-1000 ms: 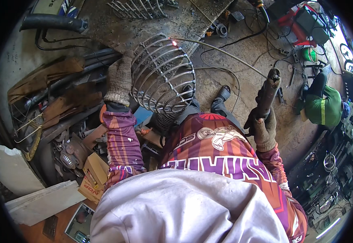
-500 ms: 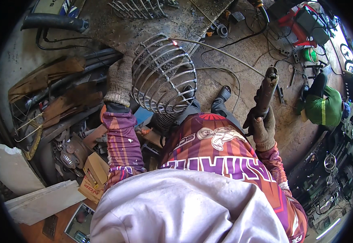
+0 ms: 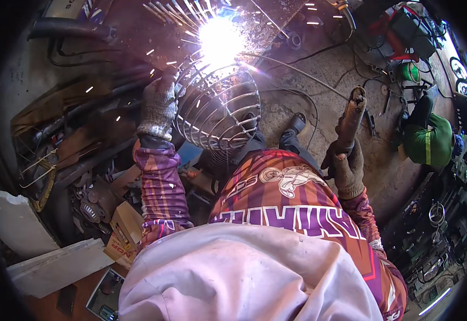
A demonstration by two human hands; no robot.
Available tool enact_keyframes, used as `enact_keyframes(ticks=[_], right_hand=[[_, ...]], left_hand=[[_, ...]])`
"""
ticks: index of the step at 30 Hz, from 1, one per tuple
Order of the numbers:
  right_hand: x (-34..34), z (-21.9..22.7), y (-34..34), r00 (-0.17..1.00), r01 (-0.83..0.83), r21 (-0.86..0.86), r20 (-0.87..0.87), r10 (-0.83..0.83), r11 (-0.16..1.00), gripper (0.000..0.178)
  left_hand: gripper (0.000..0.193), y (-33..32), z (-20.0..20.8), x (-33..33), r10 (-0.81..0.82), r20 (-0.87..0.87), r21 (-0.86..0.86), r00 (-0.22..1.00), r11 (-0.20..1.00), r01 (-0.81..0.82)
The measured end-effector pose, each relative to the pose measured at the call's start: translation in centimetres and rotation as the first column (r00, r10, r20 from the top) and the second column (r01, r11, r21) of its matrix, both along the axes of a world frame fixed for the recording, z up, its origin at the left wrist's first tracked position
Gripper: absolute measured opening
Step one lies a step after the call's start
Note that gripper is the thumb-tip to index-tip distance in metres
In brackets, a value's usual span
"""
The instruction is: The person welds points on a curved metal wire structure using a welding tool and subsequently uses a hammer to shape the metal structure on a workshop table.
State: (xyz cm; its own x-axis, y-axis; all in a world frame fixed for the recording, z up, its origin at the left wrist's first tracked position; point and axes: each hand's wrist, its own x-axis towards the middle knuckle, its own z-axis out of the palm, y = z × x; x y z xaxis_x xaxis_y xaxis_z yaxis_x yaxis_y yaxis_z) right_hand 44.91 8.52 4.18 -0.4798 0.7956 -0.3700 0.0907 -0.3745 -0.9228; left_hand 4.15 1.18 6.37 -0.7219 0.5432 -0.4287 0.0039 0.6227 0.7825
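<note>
A round cage of bent metal bars (image 3: 224, 107) sits at the edge of a metal worktable. My left hand (image 3: 158, 107), in a knitted glove, is closed on its left side. The gloved right hand (image 3: 349, 168) grips a worn welding electrode holder (image 3: 351, 120), out to the right. From the holder a long thin welding rod (image 3: 303, 74) runs to the cage's far rim. At the rod's tip burns a white welding arc (image 3: 221, 40), throwing sparks and hiding that part of the rim.
Several loose metal rods (image 3: 174, 13) lie on the table behind the arc. A person in green (image 3: 431, 140) crouches at the right, near a green roll (image 3: 410, 72) and a red chair (image 3: 381, 27). Cables cross the floor. A cardboard box (image 3: 126, 222) and scrap metal crowd the left.
A bright arc with flying sparks has appeared at the cage's far rim, where only a small red glow showed. Both hands stay nearly in place, holding the same things.
</note>
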Motion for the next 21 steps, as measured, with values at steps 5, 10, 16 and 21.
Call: enact_keyframes(ticks=[5, 10, 16, 21], right_hand=[[0.0, -0.5, -0.2, 0.999, 0.025, -0.022, -0.045, -0.026, 0.999, 0.064], [-0.2, -0.7, -0.4, 0.998, 0.056, 0.068, -0.042, -0.053, 0.996, 0.063], [0.3, -0.3, -0.3, 0.999, 0.036, 0.022, -0.024, -0.036, 0.999, 0.068], [0.2, -0.9, -0.3, 0.998, 0.028, 0.022, -0.055, -0.027, 0.999, 0.071]], left_hand=[[0.046, -0.5, -1.3, -1.1, -0.068, -0.09, -0.017, 0.994, 0.998, 0.067], [0.039, -1.5, -4.8, -2.4, -0.173, -0.222, 0.226, 0.96, 0.948, 0.223], [0.053, -0.5, -3.5, -2.1, -0.061, -0.073, 0.133, 0.995, 0.989, 0.07], [0.053, -0.5, -2.9, -2.0, -0.055, -0.181, -0.008, 0.982, 0.998, 0.054]])
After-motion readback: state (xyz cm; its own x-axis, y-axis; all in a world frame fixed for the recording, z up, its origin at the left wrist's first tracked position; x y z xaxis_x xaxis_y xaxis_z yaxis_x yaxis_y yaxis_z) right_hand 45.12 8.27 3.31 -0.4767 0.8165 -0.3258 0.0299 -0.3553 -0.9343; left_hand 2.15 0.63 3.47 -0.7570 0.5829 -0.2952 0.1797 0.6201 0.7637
